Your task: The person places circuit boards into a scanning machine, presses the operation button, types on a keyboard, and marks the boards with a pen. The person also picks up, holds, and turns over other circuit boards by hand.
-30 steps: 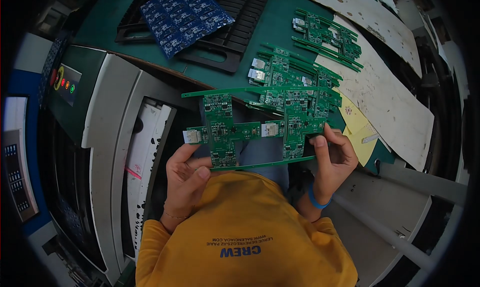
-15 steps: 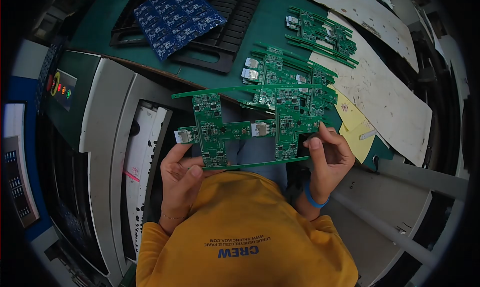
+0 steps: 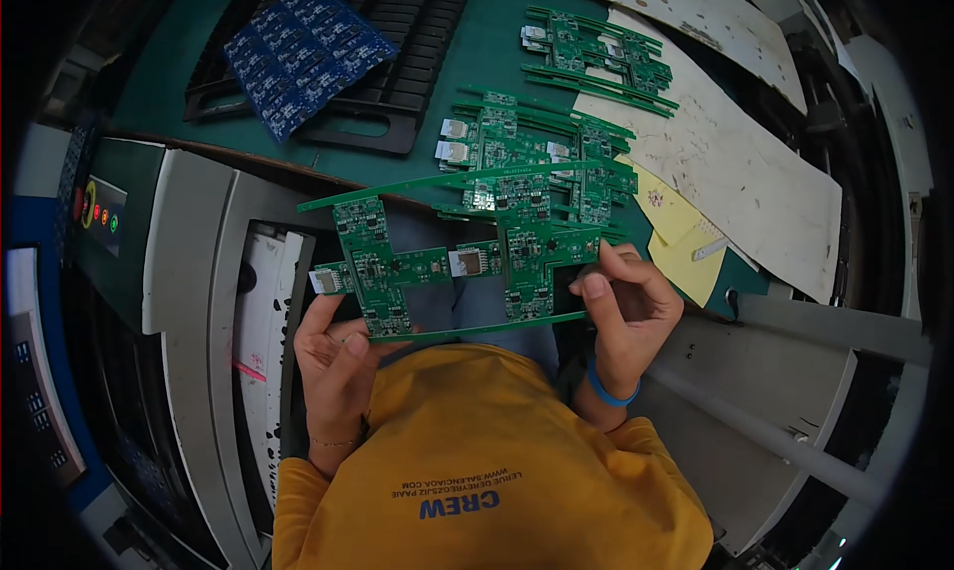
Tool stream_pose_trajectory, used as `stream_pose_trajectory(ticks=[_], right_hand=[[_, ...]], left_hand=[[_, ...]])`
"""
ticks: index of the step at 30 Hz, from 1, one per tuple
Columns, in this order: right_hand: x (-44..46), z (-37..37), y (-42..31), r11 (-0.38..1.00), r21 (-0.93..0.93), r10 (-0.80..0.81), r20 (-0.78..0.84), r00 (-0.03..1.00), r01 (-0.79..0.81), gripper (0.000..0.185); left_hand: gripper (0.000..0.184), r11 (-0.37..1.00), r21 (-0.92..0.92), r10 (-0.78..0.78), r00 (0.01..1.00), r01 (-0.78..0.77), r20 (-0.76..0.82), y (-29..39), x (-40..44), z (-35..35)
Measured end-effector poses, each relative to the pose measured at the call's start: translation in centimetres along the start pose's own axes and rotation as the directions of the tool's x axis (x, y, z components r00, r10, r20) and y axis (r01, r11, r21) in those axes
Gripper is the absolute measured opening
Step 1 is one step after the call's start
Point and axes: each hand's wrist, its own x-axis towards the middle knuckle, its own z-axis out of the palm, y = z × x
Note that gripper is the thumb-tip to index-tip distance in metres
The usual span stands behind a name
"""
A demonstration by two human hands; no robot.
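A green circuit board panel (image 3: 378,272) with long thin rails and two white connectors is held up over my lap. My left hand (image 3: 336,366) grips its lower left corner, thumb in front and fingers behind. At the right end, my right hand (image 3: 633,307) pinches the panel near its lower right edge; a blue band circles that wrist. Just behind the held panel, a stack of similar green boards (image 3: 487,138) lies on the green table (image 3: 437,177), partly hidden by it. Farther back sits another group of green boards (image 3: 596,58).
A blue board panel (image 3: 303,58) rests on a black slotted tray (image 3: 402,83) at the back left. Pale worn sheets (image 3: 725,172) and yellow paper (image 3: 686,262) lie at right. On the left stands a machine with lit buttons (image 3: 104,214).
Both hands and the held panel have shifted left in the view, and the panel tilts slightly more. The table and its contents have also moved left in the view. The grip looks the same.
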Motion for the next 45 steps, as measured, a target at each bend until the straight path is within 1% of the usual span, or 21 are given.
stream_pose_trajectory(ticks=[6, 8, 9, 11, 19, 23, 26, 33, 37, 40, 44, 45], right_hand=[[0.1, -0.1, -0.1, 1.000, 0.007, -0.005, 0.015, 1.000, 0.005, 0.022], [0.1, -0.2, 0.0, 1.000, 0.004, -0.008, 0.022, 1.000, 0.008, 0.022], [0.1, -0.2, 0.0, 1.000, -0.004, -0.009, 0.015, 1.000, 0.009, 0.022], [0.1, -0.2, 0.1, 1.000, -0.007, -0.006, 0.013, 1.000, 0.006, 0.022], [0.2, -0.1, 0.3, 1.000, -0.025, -0.016, 0.012, 1.000, 0.017, 0.020], [0.3, 0.0, 0.5, 1.000, -0.004, -0.007, -0.003, 1.000, 0.007, 0.020], [0.3, -0.2, 0.7, 0.999, -0.035, -0.017, 0.007, 1.000, 0.017, 0.020], [0.4, 0.0, 0.9, 1.000, -0.023, 0.009, 0.003, 1.000, -0.009, 0.021], [0.3, -0.1, 0.9, 0.999, -0.046, 0.028, 0.011, 1.000, -0.028, 0.023], [0.3, -0.2, 0.9, 0.998, -0.050, 0.032, 0.066, 0.997, -0.029, 0.025], [0.2, -0.3, 0.9, 0.998, -0.026, 0.057, 0.090, 0.994, -0.055, 0.028], [0.3, -0.5, 1.0, 0.999, -0.004, 0.043, 0.133, 0.990, -0.043, 0.032]], left_hand=[[0.046, 1.000, 0.014, -0.011, 1.000, 0.011, 0.000, -0.1, 0.1, -0.1], [0.054, 0.998, 0.058, -0.016, 0.997, 0.020, -0.070, -0.2, 0.1, 0.1], [0.054, 0.998, 0.059, -0.014, 0.997, 0.019, -0.072, -0.2, 0.1, 0.1], [0.046, 1.000, -0.004, -0.003, 1.000, 0.003, -0.010, -0.1, 0.1, 0.1], [0.047, 1.000, -0.016, -0.015, 1.000, 0.015, 0.013, -0.1, 0.1, -0.2], [0.047, 0.999, -0.017, -0.028, 1.000, 0.028, 0.012, 0.1, 0.0, -0.1], [0.046, 0.999, -0.021, -0.025, 1.000, 0.025, 0.013, 0.1, 0.0, 0.1], [0.046, 1.000, 0.001, -0.023, 0.999, 0.023, 0.024, 0.1, -0.1, -0.2], [0.047, 0.999, -0.035, -0.009, 0.999, 0.010, 0.050, 0.0, -0.1, -0.1], [0.047, 0.999, -0.038, 0.003, 0.998, -0.001, 0.065, 0.0, -0.1, -0.2], [0.048, 0.999, -0.033, 0.013, 0.996, -0.010, 0.089, 0.0, -0.1, -0.4], [0.048, 0.999, -0.030, 0.018, 0.997, -0.015, 0.081, 0.1, -0.1, -0.4]])
